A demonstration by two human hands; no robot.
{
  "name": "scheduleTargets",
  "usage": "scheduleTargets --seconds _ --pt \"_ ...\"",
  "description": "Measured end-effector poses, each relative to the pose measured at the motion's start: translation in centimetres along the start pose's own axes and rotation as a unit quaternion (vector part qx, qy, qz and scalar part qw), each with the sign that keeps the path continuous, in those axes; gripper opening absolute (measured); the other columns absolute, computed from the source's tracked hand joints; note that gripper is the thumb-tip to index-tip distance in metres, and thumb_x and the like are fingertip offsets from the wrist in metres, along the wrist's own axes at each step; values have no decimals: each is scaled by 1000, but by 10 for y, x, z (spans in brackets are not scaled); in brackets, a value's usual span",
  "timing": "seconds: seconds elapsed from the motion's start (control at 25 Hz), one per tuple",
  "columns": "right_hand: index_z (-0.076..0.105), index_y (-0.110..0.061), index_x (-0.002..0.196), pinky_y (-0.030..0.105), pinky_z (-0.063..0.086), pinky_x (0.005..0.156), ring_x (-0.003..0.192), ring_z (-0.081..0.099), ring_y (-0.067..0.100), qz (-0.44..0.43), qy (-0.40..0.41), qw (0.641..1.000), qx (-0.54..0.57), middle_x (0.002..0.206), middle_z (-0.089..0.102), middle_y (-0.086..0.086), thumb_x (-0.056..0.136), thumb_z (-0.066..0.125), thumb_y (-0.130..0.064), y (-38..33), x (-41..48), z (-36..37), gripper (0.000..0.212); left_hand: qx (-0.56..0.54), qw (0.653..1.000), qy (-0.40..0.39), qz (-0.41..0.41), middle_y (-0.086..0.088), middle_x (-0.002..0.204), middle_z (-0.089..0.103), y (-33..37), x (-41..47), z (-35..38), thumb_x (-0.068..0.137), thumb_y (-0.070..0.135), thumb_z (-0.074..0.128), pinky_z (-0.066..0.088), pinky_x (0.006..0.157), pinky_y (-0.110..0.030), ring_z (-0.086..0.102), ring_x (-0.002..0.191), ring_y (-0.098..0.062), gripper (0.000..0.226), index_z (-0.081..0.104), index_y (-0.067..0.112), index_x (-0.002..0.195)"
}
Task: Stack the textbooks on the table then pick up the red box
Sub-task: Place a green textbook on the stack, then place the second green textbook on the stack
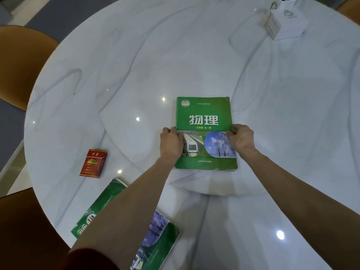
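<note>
Hands grip one green textbook (205, 121) by its long edges, left hand (171, 143) and right hand (241, 140) closed on it mid-counter (194, 55), second textbook (155, 238) lying near-left under the left forearm, red box (93, 163) left.

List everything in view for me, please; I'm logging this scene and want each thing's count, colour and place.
Physics textbook: one, green, middle of the table, held at both side edges.
Second textbook: one, green, near table edge, partly under the left forearm.
Red box: one, red with gold print, left of the textbooks, lying flat.
White box: one, white, far right of the table.
Table: one, round, white marble pattern.
Chairs: at least two, brown, at the left.
Left hand: on the physics textbook's left edge.
Right hand: on its right edge.
</note>
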State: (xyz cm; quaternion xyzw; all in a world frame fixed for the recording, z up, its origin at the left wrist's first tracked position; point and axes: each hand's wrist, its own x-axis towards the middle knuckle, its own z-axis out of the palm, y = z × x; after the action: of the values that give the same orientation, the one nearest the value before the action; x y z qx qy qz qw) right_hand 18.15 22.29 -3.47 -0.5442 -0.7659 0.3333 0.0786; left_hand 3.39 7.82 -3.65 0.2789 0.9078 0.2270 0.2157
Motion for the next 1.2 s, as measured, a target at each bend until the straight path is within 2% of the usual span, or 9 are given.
scheduleTargets --seconds 0.08,0.16,0.24,0.36,0.56,0.68,0.8,0.96,1.2 --pt "59 2 109 32 46 84 98 61 36 5 -14 1000 -23 103 67 25 88 52 -12 -2 -2 -4 27 14 1000 3 9 -22 113 55 -2 -5 -4 100 24 33 45 87 -41 52 104 -34 35 55 -1 111" --pt "55 0 114 40 46 90 105 56 38 -4 -16 995 -94 111 61 24 89 50 -17 -4 -7 -10 31 33 999 13 20 -21 111 59 -5 -11 -11 99 25 34 45 85 -42 53 103 -34 35 58 2 113" --pt "56 -1 109 43 42 88 103 54 39 -60 -2 980 -191 111 57 23 90 47 -20 -8 -17 -16 29 52 997 30 37 -19 114 60 -12 -20 -22 98 26 38 46 87 -44 53 107 -33 35 57 7 119" --pt "60 -1 99 41 40 83 97 52 37 -154 -5 956 -252 104 58 21 90 46 -23 -22 -33 -20 27 77 993 53 69 -16 118 60 -19 -34 -35 96 26 41 47 89 -44 53 109 -31 35 56 11 124" --pt "61 -6 102 36 41 80 93 55 32 -265 -22 934 -241 102 61 16 90 45 -23 -58 -73 -12 27 122 984 89 95 -11 117 64 -43 -68 -52 94 25 43 44 85 -41 54 107 -30 35 55 14 124" --pt "61 -9 108 36 42 79 94 55 29 -314 -39 920 -232 105 62 13 90 45 -25 -75 -102 1 29 127 982 106 88 -9 116 65 -61 -93 -60 94 25 43 44 84 -40 54 106 -29 34 56 14 124" --pt "60 -8 109 39 46 84 99 55 31 -361 -66 905 -216 111 61 15 90 44 -24 -87 -133 19 29 106 985 122 60 -9 116 65 -83 -125 -65 93 24 44 44 85 -41 54 106 -29 33 58 15 122" --pt "52 -10 121 39 46 88 105 54 32 -394 -125 889 -197 115 60 14 91 43 -25 -90 -168 49 35 87 987 134 25 -12 117 64 -117 -165 -69 92 22 46 45 90 -43 54 108 -31 33 59 12 121" --pt "48 -10 125 41 46 87 104 52 30 -410 -204 857 -238 116 58 13 91 42 -26 -85 -200 98 37 74 984 146 -62 -12 114 63 -171 -219 -61 92 19 47 45 86 -40 53 106 -30 29 60 11 116"
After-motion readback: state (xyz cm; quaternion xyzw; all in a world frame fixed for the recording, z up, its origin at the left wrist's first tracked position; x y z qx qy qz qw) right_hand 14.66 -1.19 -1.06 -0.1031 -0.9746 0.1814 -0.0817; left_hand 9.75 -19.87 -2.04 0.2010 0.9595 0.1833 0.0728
